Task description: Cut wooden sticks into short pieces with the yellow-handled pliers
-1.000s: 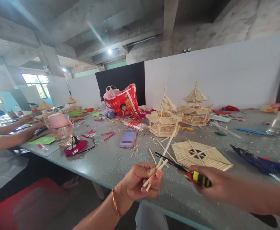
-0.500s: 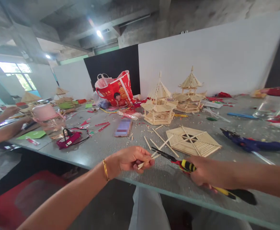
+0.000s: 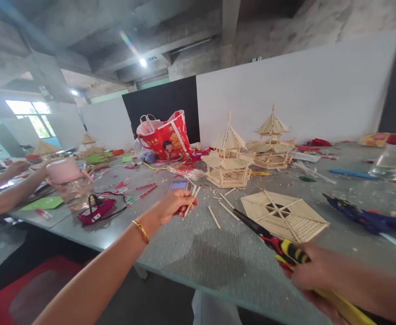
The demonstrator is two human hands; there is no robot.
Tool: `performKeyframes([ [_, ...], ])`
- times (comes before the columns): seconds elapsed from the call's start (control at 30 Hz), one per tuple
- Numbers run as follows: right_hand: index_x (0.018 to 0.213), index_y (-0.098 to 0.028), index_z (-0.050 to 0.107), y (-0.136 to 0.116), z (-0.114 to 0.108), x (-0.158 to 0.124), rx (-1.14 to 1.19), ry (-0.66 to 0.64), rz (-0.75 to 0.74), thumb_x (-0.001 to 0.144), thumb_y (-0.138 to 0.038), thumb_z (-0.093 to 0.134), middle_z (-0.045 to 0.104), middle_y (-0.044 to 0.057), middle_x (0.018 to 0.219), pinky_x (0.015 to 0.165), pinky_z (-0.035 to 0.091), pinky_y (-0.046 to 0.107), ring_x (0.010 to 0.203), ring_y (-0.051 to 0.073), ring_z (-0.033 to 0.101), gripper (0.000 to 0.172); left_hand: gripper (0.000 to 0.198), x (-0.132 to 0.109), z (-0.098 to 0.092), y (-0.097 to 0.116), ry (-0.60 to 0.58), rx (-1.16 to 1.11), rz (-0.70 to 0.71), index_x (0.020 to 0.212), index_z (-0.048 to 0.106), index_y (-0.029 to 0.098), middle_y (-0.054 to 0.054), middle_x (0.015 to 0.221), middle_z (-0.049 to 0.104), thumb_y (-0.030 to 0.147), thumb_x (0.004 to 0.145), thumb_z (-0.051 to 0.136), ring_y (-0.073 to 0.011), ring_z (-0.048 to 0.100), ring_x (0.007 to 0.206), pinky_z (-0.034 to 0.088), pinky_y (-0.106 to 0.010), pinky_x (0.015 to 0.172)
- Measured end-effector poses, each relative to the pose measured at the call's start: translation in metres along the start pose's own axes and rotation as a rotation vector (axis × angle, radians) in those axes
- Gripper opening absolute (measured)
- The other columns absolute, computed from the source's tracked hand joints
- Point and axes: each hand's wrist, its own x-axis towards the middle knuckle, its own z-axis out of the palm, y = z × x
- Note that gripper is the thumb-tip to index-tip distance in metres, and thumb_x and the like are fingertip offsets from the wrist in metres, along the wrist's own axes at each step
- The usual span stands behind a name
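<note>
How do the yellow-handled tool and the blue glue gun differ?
The yellow-handled tool is gripped in the right hand; the blue glue gun lies on the table. The tool's grip mixes yellow, black and red; the glue gun's body is mostly dark blue. Both have dark tips pointing toward the view's upper left.

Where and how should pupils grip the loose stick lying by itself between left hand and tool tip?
Likely best at the middle of the loose stick, pinched from above across its long sides: it is thin and straight, lying flat on the table.
</note>
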Motion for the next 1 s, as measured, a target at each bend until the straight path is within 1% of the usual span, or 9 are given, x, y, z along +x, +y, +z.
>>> performKeyframes([
  [0.13,0.064,-0.021,0.044,0.002,-0.001,-0.011,0.134,0.051,-0.11,0.058,-0.036,0.054,0.048,-0.003,0.046,0.033,0.03,0.019,0.032,0.006,0.038,0.019,0.018,0.014,0.0,-0.009,0.114,-0.101,0.028,0.073,0.06,0.011,0.001,0.058,0.053,0.028,0.071,0.062,-0.0034,0.04,0.047,0.028,-0.019,0.046],
  [0.2,0.068,-0.021,0.044,0.001,-0.001,-0.012,0.184,0.058,-0.164,0.059,-0.041,0.054,0.049,-0.003,0.05,0.036,0.032,0.02,0.035,0.006,0.039,0.024,0.02,0.02,0.007,-0.011,0.134,-0.122,0.036,0.073,0.06,0.011,-0.001,0.062,0.057,0.03,0.068,0.066,-0.0051,0.046,0.051,0.031,-0.02,0.049],
  [0.3,0.072,-0.021,0.045,0.001,0.0,-0.009,0.156,0.097,-0.306,0.064,-0.043,0.052,0.049,-0.003,0.049,0.041,0.034,0.022,0.038,0.009,0.042,0.025,0.025,0.023,0.025,-0.014,0.162,-0.03,0.09,0.072,0.062,0.011,-0.003,0.068,0.063,0.034,0.065,0.069,-0.007,0.051,0.057,0.036,-0.021,0.055],
  [0.4,0.072,-0.02,0.047,-0.001,-0.003,-0.004,0.027,0.26,-0.43,0.071,-0.042,0.049,0.048,-0.003,0.048,0.045,0.033,0.023,0.045,0.011,0.044,0.022,0.028,0.025,0.044,-0.015,0.168,0.07,0.149,0.072,0.064,0.011,-0.005,0.071,0.065,0.038,0.066,0.068,-0.0082,0.053,0.06,0.04,-0.021,0.058],
  [0.5,0.077,-0.02,0.05,-0.005,-0.007,-0.001,-0.065,0.419,-0.502,0.073,-0.041,0.049,0.048,-0.003,0.049,0.047,0.033,0.025,0.048,0.012,0.044,0.021,0.027,0.032,0.055,-0.016,0.181,0.101,0.175,0.075,0.065,0.011,-0.004,0.07,0.065,0.036,0.066,0.068,-0.0094,0.055,0.061,0.043,-0.022,0.06],
  [0.63,0.085,-0.019,0.053,-0.014,-0.014,0.005,-0.139,0.553,-0.516,0.073,-0.039,0.047,0.051,-0.001,0.052,0.048,0.035,0.026,0.051,0.015,0.048,0.024,0.022,0.05,0.06,-0.022,0.215,0.198,0.227,0.076,0.064,0.012,-0.002,0.065,0.062,0.032,0.068,0.066,-0.0102,0.056,0.058,0.044,-0.023,0.057],
  [0.77,0.082,-0.02,0.054,-0.017,-0.017,0.011,-0.17,0.666,-0.535,0.07,-0.038,0.046,0.059,0.002,0.061,0.052,0.037,0.027,0.056,0.018,0.054,0.023,0.019,0.062,0.064,-0.028,0.223,0.501,0.308,0.072,0.064,0.013,0.0,0.061,0.061,0.032,0.071,0.061,-0.0102,0.054,0.056,0.041,-0.021,0.055],
  [0.87,0.082,-0.02,0.055,-0.014,-0.018,0.012,-0.153,0.652,-0.546,0.069,-0.038,0.046,0.061,0.003,0.065,0.056,0.039,0.027,0.06,0.019,0.057,0.024,0.017,0.064,0.068,-0.032,0.216,0.625,0.325,0.074,0.064,0.014,0.001,0.062,0.061,0.03,0.072,0.059,-0.0108,0.054,0.059,0.039,-0.02,0.055],
  [1.0,0.083,-0.02,0.054,-0.009,-0.02,0.013,-0.134,0.619,-0.558,0.069,-0.038,0.047,0.061,0.002,0.066,0.056,0.039,0.027,0.059,0.018,0.055,0.024,0.017,0.064,0.07,-0.038,0.189,0.61,0.306,0.077,0.063,0.015,0.001,0.064,0.061,0.029,0.073,0.056,-0.0115,0.055,0.062,0.04,-0.02,0.055],
])
